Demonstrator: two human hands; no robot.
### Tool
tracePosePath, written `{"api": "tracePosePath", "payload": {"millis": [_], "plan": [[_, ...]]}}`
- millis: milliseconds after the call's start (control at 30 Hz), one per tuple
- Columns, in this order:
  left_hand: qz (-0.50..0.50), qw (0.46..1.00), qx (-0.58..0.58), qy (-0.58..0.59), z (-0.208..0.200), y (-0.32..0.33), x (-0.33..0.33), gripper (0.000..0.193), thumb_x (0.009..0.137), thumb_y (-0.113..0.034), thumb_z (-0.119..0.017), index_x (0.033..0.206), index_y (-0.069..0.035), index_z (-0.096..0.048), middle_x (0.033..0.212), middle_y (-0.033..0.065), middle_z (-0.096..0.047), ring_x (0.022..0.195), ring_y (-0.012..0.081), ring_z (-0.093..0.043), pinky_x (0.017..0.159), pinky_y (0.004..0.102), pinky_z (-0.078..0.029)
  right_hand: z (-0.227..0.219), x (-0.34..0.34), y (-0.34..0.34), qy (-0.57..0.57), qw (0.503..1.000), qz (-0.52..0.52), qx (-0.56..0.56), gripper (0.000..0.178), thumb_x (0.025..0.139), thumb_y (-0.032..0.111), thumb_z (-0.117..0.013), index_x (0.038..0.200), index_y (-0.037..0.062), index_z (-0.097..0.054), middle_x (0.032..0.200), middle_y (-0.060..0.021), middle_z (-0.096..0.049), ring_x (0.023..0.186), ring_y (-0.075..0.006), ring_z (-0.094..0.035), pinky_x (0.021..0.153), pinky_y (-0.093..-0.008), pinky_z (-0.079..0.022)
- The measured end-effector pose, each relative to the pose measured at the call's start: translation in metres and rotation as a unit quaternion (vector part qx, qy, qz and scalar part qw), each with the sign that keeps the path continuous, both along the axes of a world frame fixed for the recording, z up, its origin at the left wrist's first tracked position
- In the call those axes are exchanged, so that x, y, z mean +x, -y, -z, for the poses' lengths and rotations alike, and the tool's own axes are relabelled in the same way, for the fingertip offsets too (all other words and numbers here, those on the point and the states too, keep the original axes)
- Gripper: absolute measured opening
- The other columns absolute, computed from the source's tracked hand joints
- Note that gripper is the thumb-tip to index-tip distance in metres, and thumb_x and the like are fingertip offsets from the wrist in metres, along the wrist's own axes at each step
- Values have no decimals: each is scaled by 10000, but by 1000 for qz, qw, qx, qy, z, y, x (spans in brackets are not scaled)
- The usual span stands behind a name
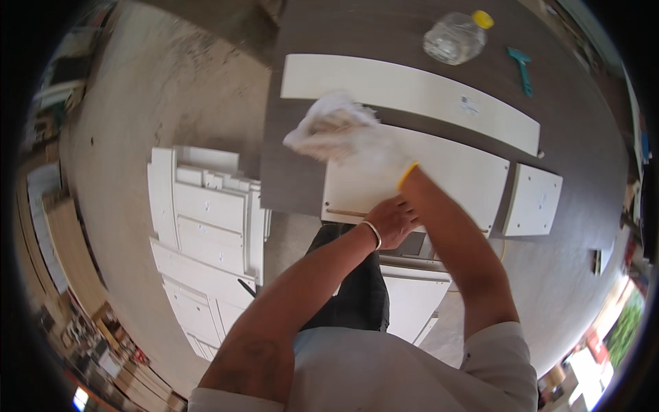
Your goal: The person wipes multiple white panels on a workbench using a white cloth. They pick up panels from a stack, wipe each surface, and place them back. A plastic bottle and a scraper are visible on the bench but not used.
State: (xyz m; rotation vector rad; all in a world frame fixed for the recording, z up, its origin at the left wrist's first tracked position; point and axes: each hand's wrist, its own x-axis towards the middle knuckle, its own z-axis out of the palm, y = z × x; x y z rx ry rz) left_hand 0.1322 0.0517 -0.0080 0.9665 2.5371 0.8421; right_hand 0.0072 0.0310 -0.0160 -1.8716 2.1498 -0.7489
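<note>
My right hand (384, 152), in a white glove with a yellow cuff, is smeared by motion over a white panel (453, 172). It holds a crumpled white cloth (333, 127) with brownish patches, which reaches past the panel's far left corner. At the near edge of the same panel is my bare left hand (392, 223), a pale bangle on its wrist. Its fingers close on that edge, partly hidden by my right forearm. Small holes show near the panel's corners. Beyond it lies a long white board (405, 93) with a label.
On the dark tabletop (371, 31) stand a clear jug (453, 38) with a yellow cap and a teal scraper (523, 69). A smaller white panel (534, 199) lies to the right. White boards (206, 213) are stacked at left; another white panel (412, 295) is below the table's near edge.
</note>
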Motion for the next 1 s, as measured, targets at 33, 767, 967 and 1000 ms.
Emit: {"api": "tracePosePath", "payload": {"millis": [33, 767, 967, 1000], "plan": [[13, 997, -62, 44, -3, 0, 9, 551, 1001, -272, -571, 1539, -153, -570, 1585, 29, -540, 1535, 233, -423, 1341, 466, -222, -7, -3, -7, 1, 1000, 10, 8, 470, 1035, 342, -570, 1502, 294, -601, 1582, -30, -591, 1437, -269, -519, 1254, -437, -325], [41, 938, -63, 337, 2, -2, 10, 582, 1061, -298, -487, 1614, -119, -474, 1694, 44, -461, 1534, 226, -467, 1277, 465, -351, -68, 20, -17, 54, 988, -7, 146, 698, 913, 366, -683, 1567, 155, -559, 1649, -58, -507, 1577, -212, -378, 1284, -390, -315], [-69, 983, -78, -153, 15, -7, 23, 604, 1084, -362, -430, 1644, -138, -408, 1722, 108, -410, 1608, 268, -356, 1342, 512, -230, 24, 56, -67, 382, 897, 105, 194, 402, 1052, 324, -676, 1346, 52, -712, 1394, -129, -688, 1311, -283, -634, 1124, -391, -498], [-26, 998, -50, 34, 11, -4, 23, 632, 1020, -323, -542, 1621, -147, -459, 1615, 133, -511, 1472, 308, -484, 1267, 521, -321, 26, 40, -83, 714, 697, 36, -54, 335, 1073, 277, -655, 1256, 10, -743, 1330, -164, -710, 1190, -270, -694, 1057, -375, -543]]}}
